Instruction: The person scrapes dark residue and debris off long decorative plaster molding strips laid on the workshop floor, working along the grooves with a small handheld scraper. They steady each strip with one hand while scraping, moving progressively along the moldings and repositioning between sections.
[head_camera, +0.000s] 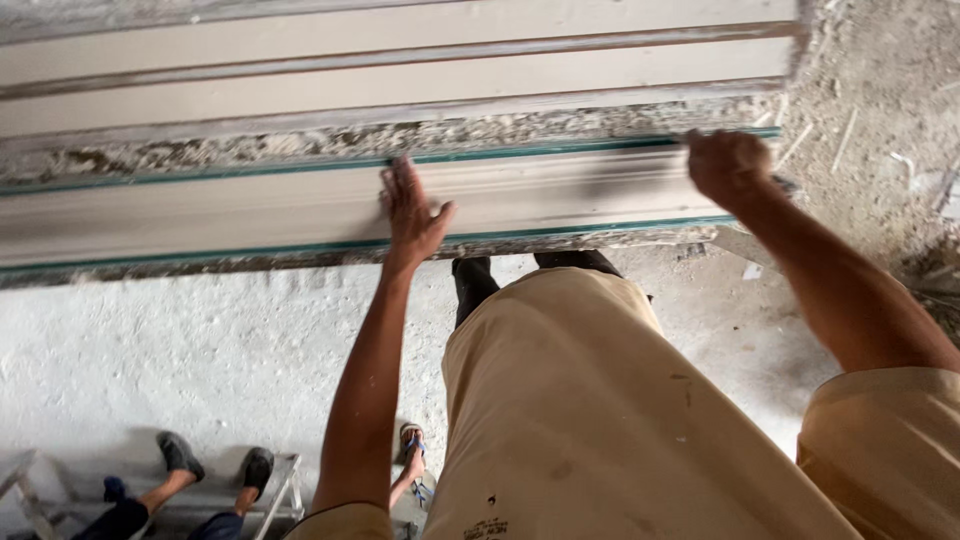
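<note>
Left hand (412, 212) spread flat on pale green-edged moulding (200, 210); right hand (727, 163) seemingly gripping its top.

Below us we see a pale, rough concrete floor (200, 350), dusty and speckled. At the lower left another person's legs rest in dark shoes (180, 452) on a light metal stool (285, 480). Nearby, a foot in a blue-strapped sandal (412, 445) stands on the floor. To the upper right we see loose rubble and debris (880, 120) scattered over rough ground.
</note>
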